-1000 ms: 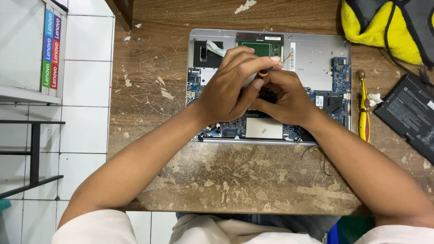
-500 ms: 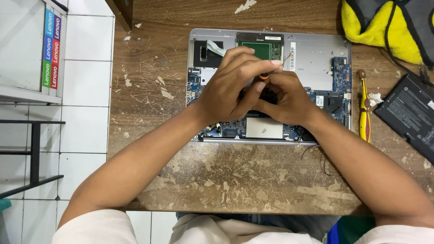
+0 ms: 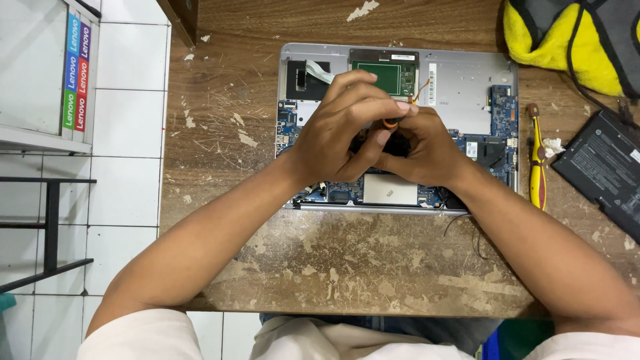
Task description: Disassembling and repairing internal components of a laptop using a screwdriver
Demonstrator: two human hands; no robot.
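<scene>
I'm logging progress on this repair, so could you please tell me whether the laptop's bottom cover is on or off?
Off: the laptop lies with its blue circuit board and green board exposed, both hands working over them.

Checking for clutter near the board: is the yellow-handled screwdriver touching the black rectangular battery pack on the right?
Apart. The head view shows bare wooden tabletop between the yellow-handled screwdriver and the black rectangular battery pack.

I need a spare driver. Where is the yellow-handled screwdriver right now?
In the head view, the yellow screwdriver lies on the wooden table, on the person's right, between the opened laptop and the black battery pack.
</scene>
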